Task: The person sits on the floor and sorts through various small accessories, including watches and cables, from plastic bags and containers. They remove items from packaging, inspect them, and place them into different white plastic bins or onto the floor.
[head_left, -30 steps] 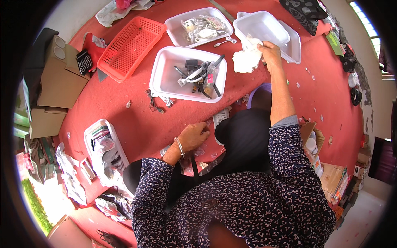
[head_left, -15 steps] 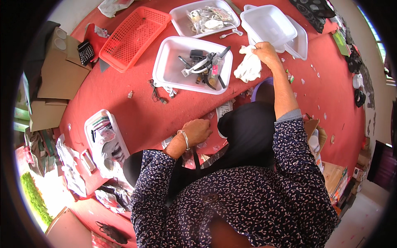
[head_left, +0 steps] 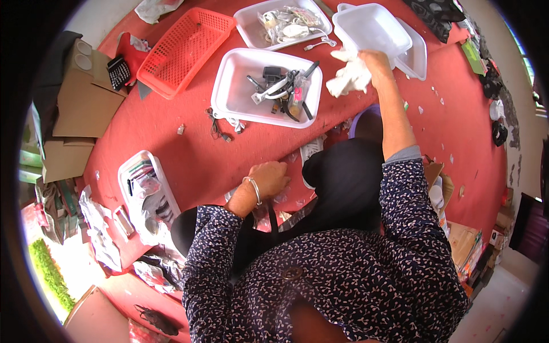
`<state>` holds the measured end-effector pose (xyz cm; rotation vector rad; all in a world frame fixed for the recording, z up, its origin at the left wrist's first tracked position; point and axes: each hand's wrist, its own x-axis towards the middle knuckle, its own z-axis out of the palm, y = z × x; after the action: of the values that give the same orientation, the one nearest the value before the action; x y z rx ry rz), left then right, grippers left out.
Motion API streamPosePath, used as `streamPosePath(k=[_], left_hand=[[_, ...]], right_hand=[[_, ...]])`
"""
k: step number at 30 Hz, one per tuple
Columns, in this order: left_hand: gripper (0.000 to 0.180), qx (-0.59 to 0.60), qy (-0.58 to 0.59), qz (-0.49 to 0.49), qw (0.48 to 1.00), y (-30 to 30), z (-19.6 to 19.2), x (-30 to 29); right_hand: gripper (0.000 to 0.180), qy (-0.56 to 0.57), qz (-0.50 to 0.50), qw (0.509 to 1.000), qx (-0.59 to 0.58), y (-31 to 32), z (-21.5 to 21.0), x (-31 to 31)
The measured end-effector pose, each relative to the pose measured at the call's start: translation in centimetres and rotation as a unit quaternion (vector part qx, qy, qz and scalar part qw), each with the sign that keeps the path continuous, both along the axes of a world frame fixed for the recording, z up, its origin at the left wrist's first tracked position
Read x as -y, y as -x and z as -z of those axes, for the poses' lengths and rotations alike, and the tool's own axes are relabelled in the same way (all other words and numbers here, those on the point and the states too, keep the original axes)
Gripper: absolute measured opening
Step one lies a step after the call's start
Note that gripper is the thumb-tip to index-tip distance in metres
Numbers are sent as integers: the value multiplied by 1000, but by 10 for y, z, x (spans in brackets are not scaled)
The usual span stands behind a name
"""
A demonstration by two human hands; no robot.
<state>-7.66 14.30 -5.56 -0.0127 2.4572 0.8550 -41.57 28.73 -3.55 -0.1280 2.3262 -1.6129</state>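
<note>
My right hand (head_left: 375, 64) is closed on a crumpled white cloth (head_left: 350, 78), held to the right of a white plastic bin (head_left: 234, 86). The cloth hangs below and left of my fingers, close to the empty white tub (head_left: 374, 28). In the bin lie black and white cables, a black charger block (head_left: 271, 73) and a small clear bag with something pink. My left hand (head_left: 269, 178), with a bracelet at the wrist, lies low over the red cloth by my lap. Its fingers curl under and are hidden.
A red perforated basket (head_left: 184, 48) stands back left, beside another white tray (head_left: 251, 31) of bagged cables. Loose cables (head_left: 220, 128) lie before the bin. A narrow white container (head_left: 150, 191) with flat items is at left, below cardboard boxes (head_left: 86, 97). Scraps litter the right side.
My right hand has moved slightly up with the white cloth, which now spreads differently below it and has shifted a little. My left hand has barely moved.
</note>
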Motion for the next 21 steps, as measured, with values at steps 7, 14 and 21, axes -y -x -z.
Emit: streamPosePath(k=[7, 14, 21], left_hand=[[24, 20, 53, 21, 998, 0, -15, 4], [17, -28, 92, 95, 991, -17, 6, -5], [11, -115, 194, 44, 973, -23, 10, -2]], right_hand=[[24, 254, -148, 950, 103, -54, -70, 86], [29, 252, -211, 939, 102, -74, -51, 185], [22, 293, -135, 942, 95, -23, -39, 231]])
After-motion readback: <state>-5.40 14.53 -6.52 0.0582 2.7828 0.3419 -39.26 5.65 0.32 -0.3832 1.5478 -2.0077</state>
